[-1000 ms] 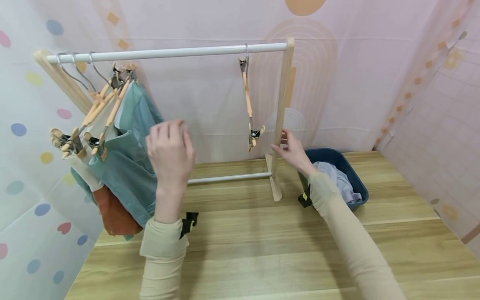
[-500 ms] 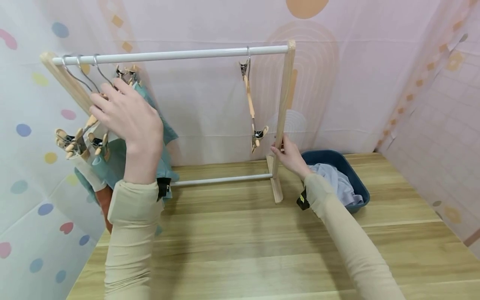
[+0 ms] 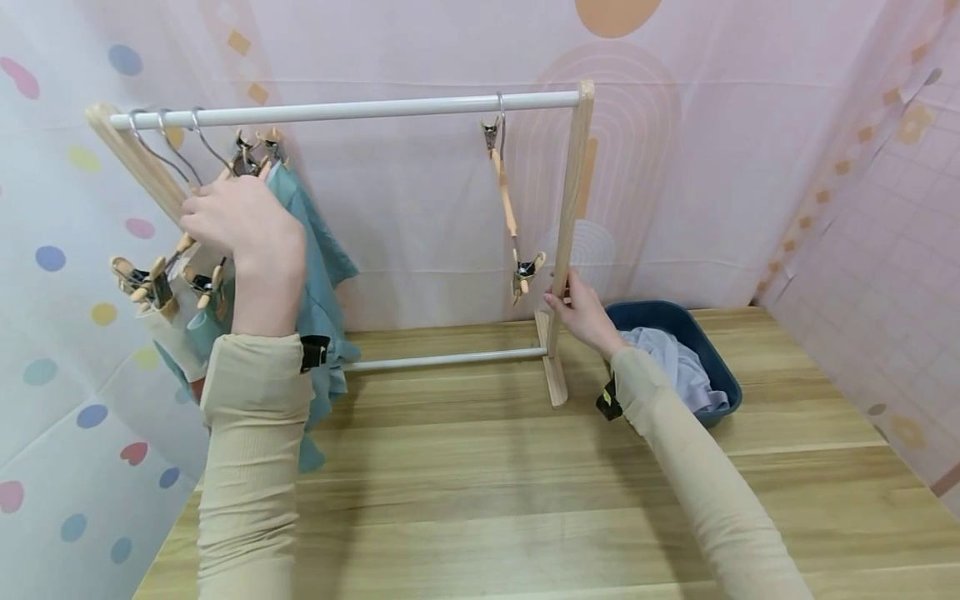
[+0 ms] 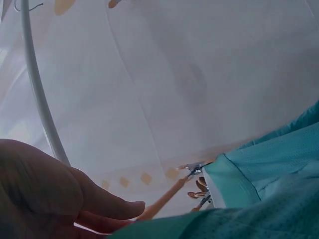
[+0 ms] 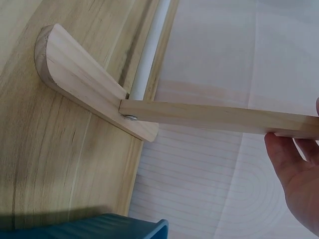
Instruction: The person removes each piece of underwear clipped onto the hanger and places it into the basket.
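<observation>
Person's L hand here grips a clip hanger w/ teal garment, fingers curled, & R hand pinches wooden rack post nr blue bin.

Finding no readable text, label, brand or number in the head view or in either wrist view. Catching a small yellow mark on the black device at the right sleeve, but making out no letter or figure in it. Spotting a printed red heart among coloured dots on the backdrop cloth, and reading no wording on the cloth.
</observation>
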The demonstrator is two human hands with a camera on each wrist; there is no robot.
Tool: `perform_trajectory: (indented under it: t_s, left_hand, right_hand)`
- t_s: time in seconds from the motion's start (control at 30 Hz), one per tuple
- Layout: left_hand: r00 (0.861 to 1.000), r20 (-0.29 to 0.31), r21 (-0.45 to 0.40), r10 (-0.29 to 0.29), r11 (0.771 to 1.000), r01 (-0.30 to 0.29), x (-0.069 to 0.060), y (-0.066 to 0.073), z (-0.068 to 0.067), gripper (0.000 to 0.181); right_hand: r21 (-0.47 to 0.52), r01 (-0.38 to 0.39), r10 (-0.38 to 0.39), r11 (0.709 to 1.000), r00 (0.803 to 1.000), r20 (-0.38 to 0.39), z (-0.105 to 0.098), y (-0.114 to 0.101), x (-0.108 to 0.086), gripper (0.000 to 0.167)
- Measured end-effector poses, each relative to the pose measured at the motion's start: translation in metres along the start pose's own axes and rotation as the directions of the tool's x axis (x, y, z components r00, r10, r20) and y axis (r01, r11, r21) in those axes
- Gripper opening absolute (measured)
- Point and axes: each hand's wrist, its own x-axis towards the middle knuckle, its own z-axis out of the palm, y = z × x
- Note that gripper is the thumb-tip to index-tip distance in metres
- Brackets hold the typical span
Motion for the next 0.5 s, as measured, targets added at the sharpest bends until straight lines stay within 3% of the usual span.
perform_trajectory:
  t_s: [0.2, 0.5]
  left_hand:
    - [0.999, -0.019, -0.009, 0.040, 0.999, -0.040, 0.0067, -0.0023, 0.0041, 0.042]
    - [0.991, -0.096, -0.086, 0.093, 0.991, -0.101, 0.0068, -0.0029, 0.0046, 0.043]
  right_hand:
    - [0.006, 0.002, -0.002, 1.000, 1.000, 0.004, 0.0011, 0.0008, 0.0015, 0.033]
    - [-0.002, -0.003, 0.003, 1.000, 1.000, 0.007, 0.0018, 0.0003, 0.0029, 0.029]
